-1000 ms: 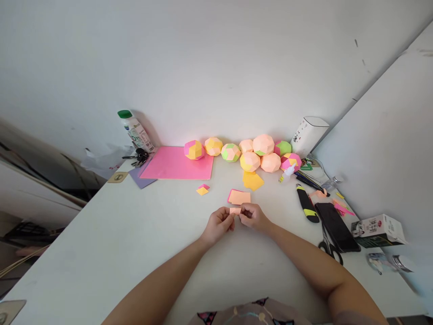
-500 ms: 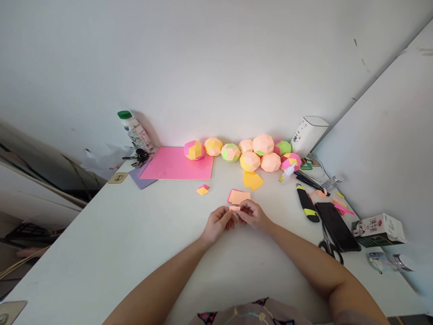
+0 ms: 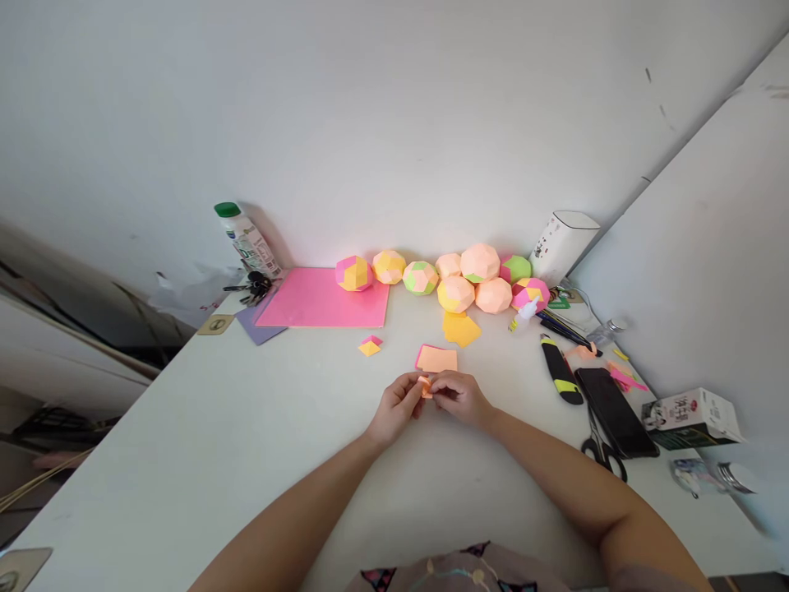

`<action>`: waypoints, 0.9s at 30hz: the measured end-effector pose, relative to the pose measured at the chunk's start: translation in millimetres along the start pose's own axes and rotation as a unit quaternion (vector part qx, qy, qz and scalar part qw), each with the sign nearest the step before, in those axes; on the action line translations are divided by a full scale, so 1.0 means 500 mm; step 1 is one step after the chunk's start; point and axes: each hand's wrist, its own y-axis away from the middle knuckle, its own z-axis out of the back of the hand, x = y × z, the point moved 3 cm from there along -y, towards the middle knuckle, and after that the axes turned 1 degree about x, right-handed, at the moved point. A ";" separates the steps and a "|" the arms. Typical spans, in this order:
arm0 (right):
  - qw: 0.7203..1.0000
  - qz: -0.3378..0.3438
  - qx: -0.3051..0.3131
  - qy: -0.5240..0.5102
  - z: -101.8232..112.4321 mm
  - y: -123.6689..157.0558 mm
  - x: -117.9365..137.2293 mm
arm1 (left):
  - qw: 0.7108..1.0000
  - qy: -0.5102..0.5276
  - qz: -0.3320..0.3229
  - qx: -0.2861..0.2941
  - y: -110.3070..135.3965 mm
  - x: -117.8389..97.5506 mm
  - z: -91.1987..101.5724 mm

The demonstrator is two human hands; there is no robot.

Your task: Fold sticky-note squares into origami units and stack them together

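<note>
**Both hands pinch a small orange paper at the middle of the table**

At the bottom edge of the frame I see a patterned garment [image 3: 444,571], and two bare forearms run up from it toward the centre. The left hand [image 3: 398,404] and the right hand [image 3: 461,396] meet just above the white table [image 3: 246,460]. Their fingers are curled in narrowly, and the fingertips of both hands close on a small folded piece of orange paper [image 3: 425,385]. The paper sits between the two hands at the centre of the frame. Only a sliver of it shows, so I cannot tell its fold.

Just beyond the hands, a stack of orange notes [image 3: 437,359] with a pink edge lies flat. A small yellow and pink folded unit [image 3: 370,345] lies up and to its left. A loose yellow sheet [image 3: 461,329] lies further back.

At the right of the frame lie scissors [image 3: 601,450], a black phone [image 3: 615,411] and a black and yellow cutter [image 3: 560,381]. A carton [image 3: 690,418] lies on its side further right.

Further back, a large pink sheet [image 3: 324,298] lies left of centre, overlapping a purple sheet [image 3: 257,325]. Keys [image 3: 252,286] and a green-capped bottle [image 3: 246,238] sit at its far left corner. A row of coloured paper balls [image 3: 456,279] lines the wall, ending at a white box [image 3: 564,245] on the right.
</note>
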 end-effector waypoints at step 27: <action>0.974 -0.169 -0.019 -0.152 0.007 0.004 -0.017 | 0.990 -0.128 -0.056 0.008 0.001 0.022 0.002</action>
